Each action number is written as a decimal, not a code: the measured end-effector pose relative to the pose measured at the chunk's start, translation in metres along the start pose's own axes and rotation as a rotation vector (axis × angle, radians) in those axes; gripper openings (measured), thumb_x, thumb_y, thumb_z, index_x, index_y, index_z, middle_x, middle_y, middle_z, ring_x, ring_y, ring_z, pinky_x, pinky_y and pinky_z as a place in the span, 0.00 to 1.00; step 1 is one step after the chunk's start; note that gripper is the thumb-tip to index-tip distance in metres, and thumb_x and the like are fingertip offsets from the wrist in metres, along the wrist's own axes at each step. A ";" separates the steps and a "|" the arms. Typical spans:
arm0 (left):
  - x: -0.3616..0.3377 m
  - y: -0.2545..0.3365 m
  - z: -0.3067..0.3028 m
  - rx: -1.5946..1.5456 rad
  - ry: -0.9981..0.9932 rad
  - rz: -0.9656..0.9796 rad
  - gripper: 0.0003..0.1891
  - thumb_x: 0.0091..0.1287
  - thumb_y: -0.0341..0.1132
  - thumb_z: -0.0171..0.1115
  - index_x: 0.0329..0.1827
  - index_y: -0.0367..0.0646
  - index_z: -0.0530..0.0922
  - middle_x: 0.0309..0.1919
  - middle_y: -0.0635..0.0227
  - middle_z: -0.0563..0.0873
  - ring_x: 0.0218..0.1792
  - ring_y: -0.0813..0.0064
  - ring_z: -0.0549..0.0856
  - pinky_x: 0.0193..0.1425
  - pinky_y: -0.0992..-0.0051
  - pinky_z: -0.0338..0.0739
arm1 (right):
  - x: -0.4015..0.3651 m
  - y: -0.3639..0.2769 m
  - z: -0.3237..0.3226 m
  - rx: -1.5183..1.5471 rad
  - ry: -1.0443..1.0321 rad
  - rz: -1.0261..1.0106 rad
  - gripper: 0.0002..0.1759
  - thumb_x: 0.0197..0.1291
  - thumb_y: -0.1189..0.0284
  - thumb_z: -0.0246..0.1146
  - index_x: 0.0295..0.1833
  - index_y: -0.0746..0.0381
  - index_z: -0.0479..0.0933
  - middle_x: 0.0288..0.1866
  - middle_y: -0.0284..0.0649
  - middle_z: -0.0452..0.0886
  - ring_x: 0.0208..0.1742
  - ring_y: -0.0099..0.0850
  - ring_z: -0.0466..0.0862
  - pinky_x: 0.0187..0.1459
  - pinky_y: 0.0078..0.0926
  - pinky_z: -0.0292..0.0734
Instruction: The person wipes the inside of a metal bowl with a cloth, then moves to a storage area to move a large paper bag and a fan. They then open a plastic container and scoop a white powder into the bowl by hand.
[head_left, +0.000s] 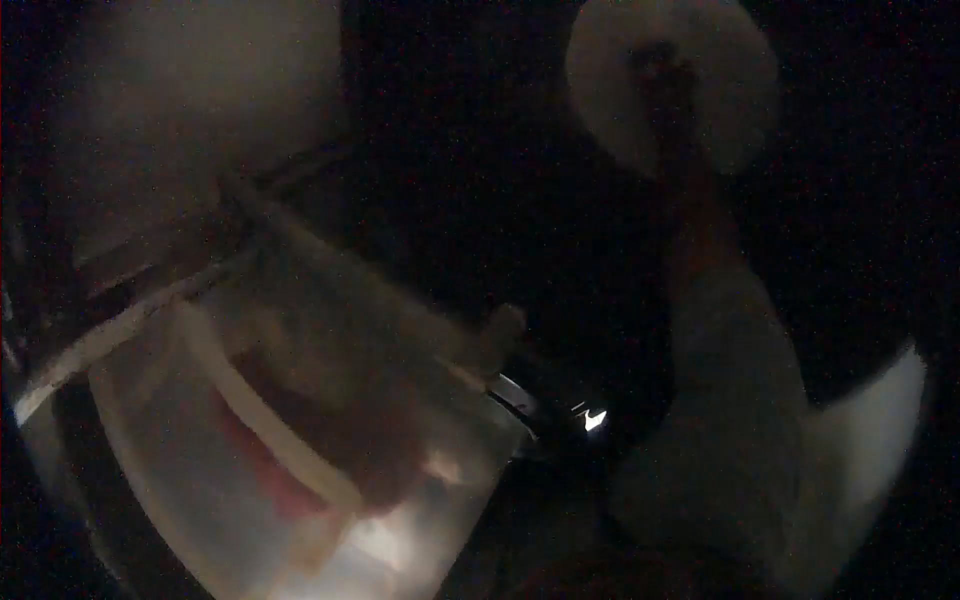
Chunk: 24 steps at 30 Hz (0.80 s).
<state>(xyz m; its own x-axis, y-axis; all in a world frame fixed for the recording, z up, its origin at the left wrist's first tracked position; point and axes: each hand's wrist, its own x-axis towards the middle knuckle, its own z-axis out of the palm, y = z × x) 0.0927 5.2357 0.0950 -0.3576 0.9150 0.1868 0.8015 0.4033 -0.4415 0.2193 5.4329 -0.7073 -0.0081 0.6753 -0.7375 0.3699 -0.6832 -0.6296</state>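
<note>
The picture is very dark and blurred. My right arm, in a pale sleeve [735, 400], stretches up toward the far right. At its end my right hand [672, 85] shows as a dark shape against a round pale disc [740, 80]. Whether its fingers grip the disc or only lie over it is too dark to see. My left hand cannot be made out with certainty. A dim reddish patch [290, 480] and a pale curved strip [265, 420] show within a light, cloudy-looking shape [150, 450] at lower left.
A shiny metal piece [512, 395] catches light near the middle, beside a blurred knob-like shape [505, 325]. A long bar or edge [350, 260] runs diagonally across the left side. A large pale surface [220, 90] stands at upper left.
</note>
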 end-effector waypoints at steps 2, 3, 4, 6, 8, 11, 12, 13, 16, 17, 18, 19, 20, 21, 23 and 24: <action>0.005 -0.001 -0.004 0.006 -0.012 0.000 0.43 0.69 0.60 0.57 0.80 0.42 0.57 0.75 0.41 0.63 0.74 0.39 0.64 0.76 0.46 0.59 | -0.007 -0.001 0.004 0.024 -0.024 0.005 0.37 0.60 0.59 0.68 0.71 0.66 0.67 0.61 0.43 0.80 0.59 0.40 0.81 0.54 0.43 0.82; 0.007 -0.001 -0.005 0.003 -0.021 -0.004 0.43 0.69 0.60 0.57 0.80 0.42 0.57 0.75 0.41 0.63 0.74 0.39 0.64 0.76 0.46 0.59 | -0.008 0.000 0.004 0.031 -0.032 -0.003 0.37 0.60 0.59 0.68 0.71 0.66 0.67 0.60 0.43 0.80 0.59 0.40 0.81 0.53 0.43 0.83; 0.011 -0.001 -0.006 0.007 -0.025 -0.005 0.43 0.69 0.60 0.57 0.80 0.42 0.57 0.75 0.42 0.63 0.74 0.39 0.64 0.76 0.46 0.59 | -0.009 -0.004 0.007 0.047 -0.043 -0.007 0.37 0.60 0.59 0.68 0.71 0.66 0.67 0.60 0.43 0.80 0.59 0.40 0.81 0.53 0.43 0.83; 0.019 0.003 -0.004 0.007 -0.018 -0.011 0.44 0.69 0.61 0.57 0.80 0.41 0.57 0.75 0.42 0.63 0.74 0.40 0.64 0.77 0.46 0.59 | -0.009 -0.017 0.005 0.079 -0.067 -0.017 0.38 0.60 0.59 0.68 0.71 0.66 0.67 0.60 0.43 0.80 0.59 0.40 0.82 0.53 0.43 0.83; 0.019 0.004 -0.003 0.005 -0.009 -0.003 0.44 0.69 0.61 0.57 0.79 0.41 0.57 0.75 0.42 0.63 0.74 0.40 0.64 0.77 0.46 0.59 | -0.010 -0.030 0.002 0.125 -0.093 -0.031 0.38 0.60 0.59 0.68 0.71 0.66 0.67 0.60 0.43 0.80 0.59 0.40 0.82 0.53 0.43 0.83; 0.021 0.002 -0.004 -0.017 0.006 0.006 0.44 0.69 0.62 0.56 0.79 0.40 0.58 0.75 0.42 0.63 0.74 0.40 0.64 0.77 0.46 0.59 | -0.015 -0.047 -0.011 0.235 -0.135 -0.051 0.38 0.60 0.59 0.68 0.71 0.66 0.67 0.60 0.43 0.80 0.58 0.40 0.82 0.53 0.43 0.83; 0.021 0.000 -0.005 -0.026 0.011 0.011 0.44 0.69 0.62 0.56 0.79 0.40 0.58 0.75 0.42 0.63 0.74 0.40 0.64 0.77 0.46 0.58 | -0.016 -0.052 -0.018 0.282 -0.156 -0.055 0.38 0.60 0.59 0.68 0.71 0.66 0.67 0.60 0.43 0.80 0.58 0.40 0.82 0.53 0.43 0.83; 0.020 -0.001 -0.005 -0.037 0.019 0.015 0.45 0.69 0.62 0.56 0.79 0.39 0.58 0.75 0.42 0.63 0.74 0.40 0.64 0.77 0.46 0.58 | -0.018 -0.061 -0.028 0.328 -0.181 -0.066 0.38 0.60 0.59 0.68 0.71 0.66 0.67 0.60 0.43 0.80 0.58 0.40 0.82 0.53 0.43 0.83; 0.009 -0.006 -0.008 -0.083 0.043 0.028 0.45 0.69 0.63 0.56 0.79 0.39 0.58 0.75 0.42 0.63 0.74 0.41 0.64 0.77 0.46 0.58 | -0.037 -0.090 -0.060 0.451 -0.276 -0.096 0.38 0.60 0.59 0.68 0.71 0.66 0.67 0.60 0.43 0.80 0.58 0.40 0.82 0.53 0.43 0.83; 0.009 -0.008 -0.009 -0.100 0.053 0.032 0.45 0.69 0.63 0.56 0.79 0.38 0.58 0.75 0.42 0.63 0.74 0.41 0.64 0.77 0.46 0.58 | -0.044 -0.104 -0.073 0.492 -0.316 -0.104 0.38 0.60 0.59 0.68 0.70 0.66 0.67 0.60 0.43 0.80 0.58 0.40 0.82 0.52 0.43 0.83; 0.009 -0.009 -0.010 -0.116 0.066 0.038 0.45 0.69 0.63 0.56 0.79 0.38 0.58 0.75 0.42 0.63 0.74 0.41 0.64 0.77 0.46 0.58 | -0.054 -0.113 -0.086 0.520 -0.340 -0.107 0.38 0.60 0.59 0.68 0.70 0.66 0.67 0.60 0.43 0.81 0.58 0.40 0.82 0.52 0.43 0.83; 0.014 -0.008 -0.006 -0.141 0.072 0.051 0.46 0.69 0.63 0.56 0.79 0.38 0.58 0.75 0.42 0.63 0.74 0.41 0.64 0.77 0.46 0.58 | -0.059 -0.125 -0.099 0.536 -0.360 -0.112 0.38 0.60 0.59 0.68 0.70 0.66 0.67 0.60 0.43 0.81 0.58 0.40 0.82 0.52 0.43 0.83; 0.041 -0.012 -0.006 -0.157 0.064 0.062 0.46 0.68 0.63 0.56 0.79 0.38 0.58 0.75 0.42 0.63 0.74 0.41 0.64 0.78 0.46 0.58 | -0.060 -0.154 -0.110 0.562 -0.391 -0.100 0.38 0.60 0.59 0.68 0.70 0.66 0.67 0.60 0.43 0.81 0.58 0.40 0.82 0.52 0.43 0.83; 0.039 -0.018 -0.007 -0.179 0.075 0.068 0.46 0.68 0.63 0.56 0.79 0.37 0.58 0.75 0.42 0.63 0.74 0.41 0.64 0.78 0.46 0.58 | -0.069 -0.165 -0.126 0.564 -0.406 -0.111 0.38 0.60 0.59 0.68 0.70 0.66 0.67 0.60 0.43 0.81 0.58 0.40 0.82 0.52 0.43 0.83; 0.045 -0.027 -0.010 -0.211 0.079 0.079 0.46 0.68 0.64 0.55 0.79 0.37 0.58 0.75 0.43 0.63 0.74 0.42 0.64 0.78 0.47 0.58 | -0.087 -0.194 -0.138 0.571 -0.443 -0.124 0.38 0.60 0.59 0.68 0.70 0.66 0.67 0.60 0.43 0.81 0.58 0.40 0.82 0.52 0.43 0.83; 0.046 -0.030 -0.011 -0.234 0.089 0.088 0.46 0.68 0.64 0.55 0.79 0.37 0.58 0.75 0.43 0.64 0.74 0.42 0.64 0.78 0.47 0.58 | -0.096 -0.207 -0.144 0.568 -0.453 -0.139 0.38 0.60 0.59 0.68 0.70 0.66 0.67 0.60 0.43 0.81 0.58 0.40 0.82 0.52 0.43 0.83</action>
<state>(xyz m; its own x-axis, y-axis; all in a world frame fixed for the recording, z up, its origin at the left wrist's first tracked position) 0.0578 5.2653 0.1266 -0.2460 0.9396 0.2380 0.9205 0.3034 -0.2463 0.2773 5.5497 -0.4709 -0.4479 0.6693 -0.5928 -0.1998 -0.7212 -0.6633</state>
